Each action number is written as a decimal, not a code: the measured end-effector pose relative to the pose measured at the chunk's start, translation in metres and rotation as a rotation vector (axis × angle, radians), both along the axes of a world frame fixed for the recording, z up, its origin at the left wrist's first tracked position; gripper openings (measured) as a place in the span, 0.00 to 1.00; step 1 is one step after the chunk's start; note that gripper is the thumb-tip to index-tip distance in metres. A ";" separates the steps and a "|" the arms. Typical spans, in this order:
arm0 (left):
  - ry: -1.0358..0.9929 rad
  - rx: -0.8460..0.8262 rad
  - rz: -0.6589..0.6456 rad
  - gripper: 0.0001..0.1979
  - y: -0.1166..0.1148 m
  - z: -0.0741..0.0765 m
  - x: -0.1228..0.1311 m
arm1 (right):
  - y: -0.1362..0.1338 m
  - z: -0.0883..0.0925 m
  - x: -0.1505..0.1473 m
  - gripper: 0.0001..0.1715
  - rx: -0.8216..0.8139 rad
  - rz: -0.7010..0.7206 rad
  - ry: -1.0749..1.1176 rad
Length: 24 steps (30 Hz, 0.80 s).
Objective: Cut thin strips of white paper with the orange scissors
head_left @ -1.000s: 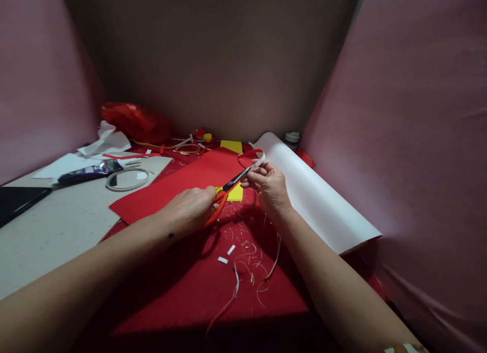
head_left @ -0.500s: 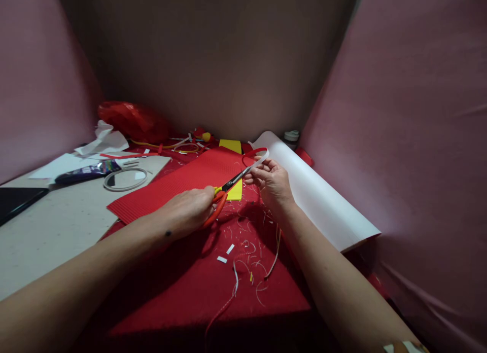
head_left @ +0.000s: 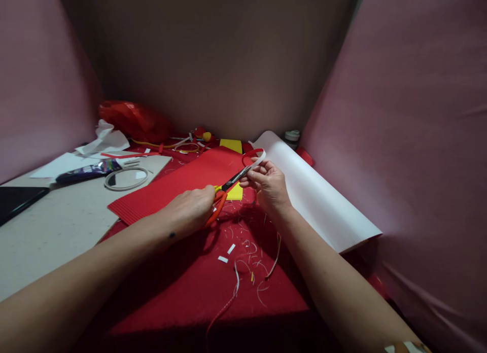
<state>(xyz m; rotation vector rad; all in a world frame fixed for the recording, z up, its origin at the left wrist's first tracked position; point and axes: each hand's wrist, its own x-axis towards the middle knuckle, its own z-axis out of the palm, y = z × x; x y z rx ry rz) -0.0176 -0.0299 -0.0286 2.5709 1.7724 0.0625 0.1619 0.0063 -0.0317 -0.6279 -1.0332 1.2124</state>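
Note:
My left hand point(head_left: 195, 205) is closed around the orange and yellow handles of a pair of scissors point(head_left: 229, 184). The dark blades point up and right, their tips at the fingers of my right hand point(head_left: 271, 183). Those fingers pinch a narrow paper strip point(head_left: 261, 155), red on one face and white on the other, which curls in a loop above the blades. Whether the blades are through the strip cannot be made out. Beneath the scissors lie a red corrugated sheet point(head_left: 182, 175) and part of a yellow corrugated piece point(head_left: 235, 192).
A large white rolled sheet point(head_left: 315, 190) lies to the right. Thread scraps and small white paper bits point(head_left: 231, 249) litter the red cloth point(head_left: 182, 292). On the left, a pale board point(head_left: 68, 221) carries a dark tube point(head_left: 89, 171) and a grey ring point(head_left: 108, 185). A red plastic bag point(head_left: 133, 120) sits behind.
My right hand has shifted slightly left along with the strip, and its fingers sit closer to the blades. The scissors have barely moved.

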 end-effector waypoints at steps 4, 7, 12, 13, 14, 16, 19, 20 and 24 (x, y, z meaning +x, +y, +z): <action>0.010 -0.007 -0.003 0.16 -0.003 0.005 0.003 | 0.000 0.000 -0.001 0.19 -0.010 -0.015 0.016; 0.021 -0.001 0.008 0.16 -0.004 0.007 0.005 | 0.000 0.000 -0.001 0.19 -0.010 -0.009 0.015; 0.018 0.017 0.007 0.17 -0.002 0.006 0.005 | 0.001 0.001 0.003 0.18 -0.010 -0.006 -0.010; 0.023 0.014 0.006 0.16 -0.002 0.006 0.005 | 0.002 0.001 0.004 0.17 -0.006 -0.023 -0.014; 0.028 0.009 0.006 0.16 -0.002 0.006 0.005 | 0.002 0.001 0.005 0.16 -0.001 -0.043 -0.017; 0.033 -0.004 0.006 0.16 -0.002 0.008 0.005 | 0.003 0.002 0.007 0.14 0.013 -0.074 -0.017; 0.015 -0.031 0.008 0.16 -0.003 0.009 0.006 | 0.004 0.003 0.008 0.14 0.022 -0.079 -0.016; 0.001 -0.040 0.009 0.16 -0.003 0.009 0.005 | 0.004 0.004 0.008 0.15 0.020 -0.076 -0.017; -0.062 -0.072 0.001 0.15 -0.003 0.005 0.003 | 0.001 0.004 0.003 0.17 0.021 -0.051 -0.007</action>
